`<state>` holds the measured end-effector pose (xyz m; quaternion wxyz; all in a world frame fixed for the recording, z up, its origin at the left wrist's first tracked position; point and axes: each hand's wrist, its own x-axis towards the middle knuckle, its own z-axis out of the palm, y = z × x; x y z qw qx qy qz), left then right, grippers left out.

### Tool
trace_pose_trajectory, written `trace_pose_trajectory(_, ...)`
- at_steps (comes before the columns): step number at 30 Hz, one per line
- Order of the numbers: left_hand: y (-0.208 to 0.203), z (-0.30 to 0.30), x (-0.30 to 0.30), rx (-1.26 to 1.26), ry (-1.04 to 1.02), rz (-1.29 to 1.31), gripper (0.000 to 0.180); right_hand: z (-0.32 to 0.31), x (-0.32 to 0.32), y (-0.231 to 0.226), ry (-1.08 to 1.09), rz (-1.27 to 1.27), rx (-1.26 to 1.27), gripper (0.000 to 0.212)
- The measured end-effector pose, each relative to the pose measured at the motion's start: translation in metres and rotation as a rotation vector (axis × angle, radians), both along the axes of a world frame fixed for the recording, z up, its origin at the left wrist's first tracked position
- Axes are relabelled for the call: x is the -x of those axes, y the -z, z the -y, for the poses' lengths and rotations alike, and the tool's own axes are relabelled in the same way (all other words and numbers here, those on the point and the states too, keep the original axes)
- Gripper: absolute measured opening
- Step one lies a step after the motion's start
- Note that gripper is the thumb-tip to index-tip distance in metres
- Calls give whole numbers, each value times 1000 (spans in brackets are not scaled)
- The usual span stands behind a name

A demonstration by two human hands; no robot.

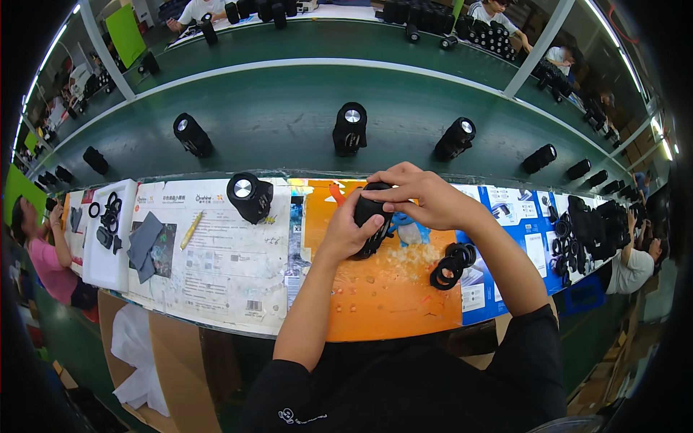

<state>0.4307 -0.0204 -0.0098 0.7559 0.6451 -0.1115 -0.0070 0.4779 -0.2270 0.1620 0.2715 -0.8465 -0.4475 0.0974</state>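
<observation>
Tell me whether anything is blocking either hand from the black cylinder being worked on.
Nothing visible is. The left hand grips the side of the black cylinder, and the right hand has its fingers over the top end. The black rings lie off to the right, out from between them.

One wide fisheye view looks down from the person's head, above the near edge of the table (pixel 159 296), facing across toward its far edge. The person's hands (pixel 442 206) are close; the curved rim takes in co-workers (pixel 52 260) toward the table's left and right ends.
</observation>
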Motion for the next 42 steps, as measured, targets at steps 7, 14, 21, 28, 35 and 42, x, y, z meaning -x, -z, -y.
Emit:
trace_pose_trajectory(7,-23,9,7,-29,-68,42,75,8,8,12,5,-15,-71,59)
trace_pose_trajectory(14,-19,7,10,-20,5,0,72,-35,-31,-60,-29,49,-108,41)
trace_pose_trajectory(21,-17,13,11,34,-7,25,57,-72,-26,45,65,-182,-17,45)
trace_pose_trajectory(28,-8,-19,12,-426,109,77,105,-52,-30,52,295,-126,-332,34)
trace_pose_trajectory(35,-53,-46,-21,-445,-41,-110,86,-6,-88,79,630,388,-422,56)
trace_pose_trajectory(42,-107,-46,-91,-673,-578,111,66,-31,-127,104,620,250,-343,78)
